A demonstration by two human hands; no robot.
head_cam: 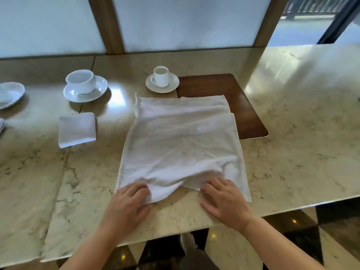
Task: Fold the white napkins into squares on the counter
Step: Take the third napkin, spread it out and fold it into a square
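A large white napkin [181, 145] lies spread and wrinkled on the marble counter [292, 133], its far edge over a dark wooden inlay. My left hand [128, 203] rests on its near left corner, fingers curled onto the cloth. My right hand [224, 199] lies flat on the near edge to the right, fingers apart, with a ridge of bunched cloth between the two hands. A smaller napkin folded into a square [77, 129] sits to the left.
A large cup on a saucer [83, 84] stands at the back left, a small cup on a saucer [161, 78] at the back centre. A white dish [9, 94] sits at the far left edge. The wooden inlay [243, 106] is flush with the counter.
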